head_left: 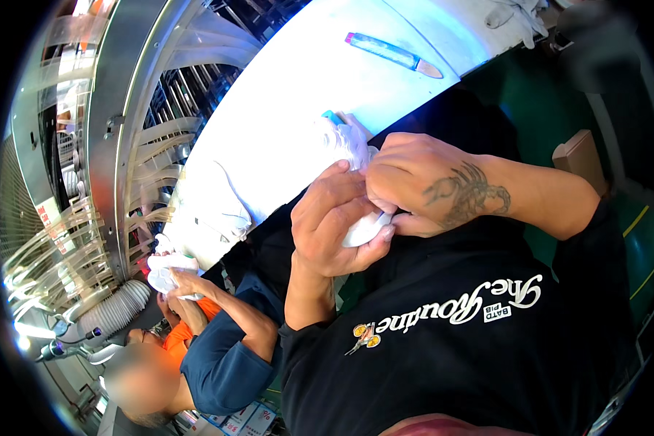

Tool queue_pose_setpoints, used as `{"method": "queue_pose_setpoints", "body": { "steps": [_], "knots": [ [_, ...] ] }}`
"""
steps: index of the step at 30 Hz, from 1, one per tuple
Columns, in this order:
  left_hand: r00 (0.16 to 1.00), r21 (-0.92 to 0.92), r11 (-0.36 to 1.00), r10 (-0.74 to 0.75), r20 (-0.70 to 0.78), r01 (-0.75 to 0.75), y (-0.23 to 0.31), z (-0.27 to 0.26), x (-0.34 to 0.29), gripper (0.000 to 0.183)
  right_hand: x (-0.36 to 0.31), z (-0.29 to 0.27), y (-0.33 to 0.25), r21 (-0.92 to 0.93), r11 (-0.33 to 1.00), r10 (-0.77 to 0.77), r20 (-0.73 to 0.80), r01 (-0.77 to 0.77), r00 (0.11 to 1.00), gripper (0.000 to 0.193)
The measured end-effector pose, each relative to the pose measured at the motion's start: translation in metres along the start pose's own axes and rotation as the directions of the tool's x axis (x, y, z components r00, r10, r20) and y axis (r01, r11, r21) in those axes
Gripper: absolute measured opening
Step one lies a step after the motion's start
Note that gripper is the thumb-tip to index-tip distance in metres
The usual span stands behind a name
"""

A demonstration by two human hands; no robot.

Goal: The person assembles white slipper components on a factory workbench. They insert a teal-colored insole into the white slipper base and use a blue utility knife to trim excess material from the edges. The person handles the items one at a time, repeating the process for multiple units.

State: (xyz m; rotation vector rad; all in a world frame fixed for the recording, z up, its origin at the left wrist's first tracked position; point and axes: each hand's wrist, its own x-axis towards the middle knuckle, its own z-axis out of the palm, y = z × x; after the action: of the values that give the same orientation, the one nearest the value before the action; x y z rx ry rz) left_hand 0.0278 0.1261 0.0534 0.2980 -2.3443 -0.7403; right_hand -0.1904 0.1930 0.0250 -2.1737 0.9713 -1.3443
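My left hand (pixel 333 218) is closed around a soft white cloth piece (pixel 363 231), part of which shows below its fingers. Against it, my right hand (pixel 418 182) is curled with fingers and thumb pinched at the same cloth. The fingers hide most of the piece, so its full shape does not show. Just beyond my fingertips, at the table's edge, lies crumpled white fabric (pixel 345 142) with a small teal thing (pixel 333 117) behind it. Whether this fabric joins the piece I hold, I cannot tell.
A brightly lit white table (pixel 291 80) curves ahead. On it lie a slim tool (pixel 392 54) with a pink end and tan tip, and white cloth (pixel 519 14). Machinery with clear tubes (pixel 152 152) stands left. A co-worker (pixel 225 349) handles white material (pixel 173 272). A cardboard box (pixel 580 160) is right.
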Motion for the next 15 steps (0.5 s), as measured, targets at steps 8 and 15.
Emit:
{"method": "queue_pose_setpoints", "body": {
  "steps": [8, 15],
  "knots": [
    [0.979, -0.013, 0.985, -0.174, -0.108, 0.174, 0.001, -0.022, -0.024, 0.024, -0.011, 0.052, 0.0, 0.03, 0.979, 0.198, -0.361, -0.201, 0.911, 0.056],
    [0.918, 0.43, 0.814, -0.311, -0.247, 0.392, 0.028, -0.02, -0.016, 0.024, 0.004, 0.085, -0.004, 0.061, 0.991, 0.137, -0.396, -0.123, 0.908, 0.038]
  ]
}}
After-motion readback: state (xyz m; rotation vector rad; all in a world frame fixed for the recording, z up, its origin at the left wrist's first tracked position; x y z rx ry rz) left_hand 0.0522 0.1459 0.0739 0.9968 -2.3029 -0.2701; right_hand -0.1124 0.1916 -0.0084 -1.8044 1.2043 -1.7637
